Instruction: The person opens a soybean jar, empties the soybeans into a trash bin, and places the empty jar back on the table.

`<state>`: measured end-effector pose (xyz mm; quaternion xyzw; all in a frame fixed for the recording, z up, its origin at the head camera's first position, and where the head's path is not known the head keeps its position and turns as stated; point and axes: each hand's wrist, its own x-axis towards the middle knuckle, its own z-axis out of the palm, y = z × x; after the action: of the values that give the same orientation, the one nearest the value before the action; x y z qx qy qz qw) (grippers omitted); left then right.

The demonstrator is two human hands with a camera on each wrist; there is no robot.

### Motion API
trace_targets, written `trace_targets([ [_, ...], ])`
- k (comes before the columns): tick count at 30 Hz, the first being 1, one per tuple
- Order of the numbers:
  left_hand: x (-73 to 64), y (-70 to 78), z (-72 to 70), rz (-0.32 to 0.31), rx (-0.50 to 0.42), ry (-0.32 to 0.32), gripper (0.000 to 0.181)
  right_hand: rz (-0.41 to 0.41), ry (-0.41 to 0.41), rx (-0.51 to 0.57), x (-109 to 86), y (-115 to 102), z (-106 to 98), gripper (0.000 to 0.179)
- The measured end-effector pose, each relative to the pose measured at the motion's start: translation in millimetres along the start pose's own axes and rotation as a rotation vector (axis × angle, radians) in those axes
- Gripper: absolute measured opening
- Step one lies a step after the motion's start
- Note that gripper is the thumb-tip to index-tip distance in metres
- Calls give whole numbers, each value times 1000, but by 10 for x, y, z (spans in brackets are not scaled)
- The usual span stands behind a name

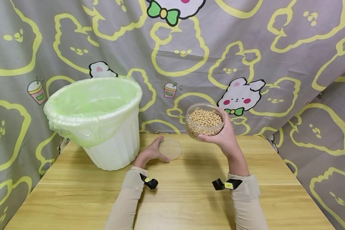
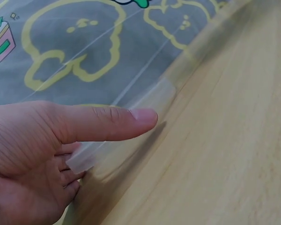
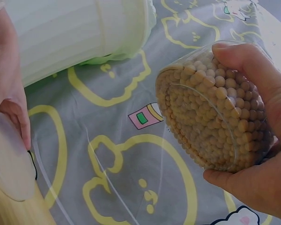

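Observation:
My right hand (image 1: 222, 135) grips a clear round plastic tub (image 3: 220, 110) of soybeans (image 1: 204, 118) from its right side, thumb at the front. The tub is held above the table, lidless and slightly tilted, and the beans fill much of it. Lower and to the left, my left hand (image 1: 153, 151) is spread at the left edge of a round translucent lid (image 1: 172, 149), low over the tabletop. Its straight thumb (image 2: 126, 123) crosses in front of the lid in the left wrist view, while the other fingers are partly hidden behind the rim.
A large white bin (image 1: 118, 150) with a pale green plastic liner (image 1: 96, 124) stands on the left of the wooden table (image 1: 178, 198), beside my left hand. Behind the table hangs a grey patterned curtain (image 1: 187, 86), close behind the tub and the lid.

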<state>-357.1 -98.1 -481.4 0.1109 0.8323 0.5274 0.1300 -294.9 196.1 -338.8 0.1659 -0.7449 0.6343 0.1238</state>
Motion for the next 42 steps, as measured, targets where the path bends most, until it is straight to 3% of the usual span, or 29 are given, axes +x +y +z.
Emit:
trace_targets([
  [20,-40,112,-28,27,-2,-8,127,-9,15,16,-3,-19,-14,115],
  [24,-40,196,-47,79,23,26,123,-10,17,29,-16,-16,-20,115],
  [28,-110,458,-89,141,68,132,109,-11,16,33,-17,-11,-30,114],
  [31,-209,738,-120,250,93,280,88,-12,17,28,-15,-9,-42,114],
  [34,-372,1043,-147,428,128,451,64,-13,18,34,-13,-10,-49,114],
  [39,-932,1580,-199,751,156,662,45,-6,13,46,-14,-12,-37,115],
  [42,-1228,1788,-258,915,183,795,38,-18,17,38,-19,-3,-63,115],
])
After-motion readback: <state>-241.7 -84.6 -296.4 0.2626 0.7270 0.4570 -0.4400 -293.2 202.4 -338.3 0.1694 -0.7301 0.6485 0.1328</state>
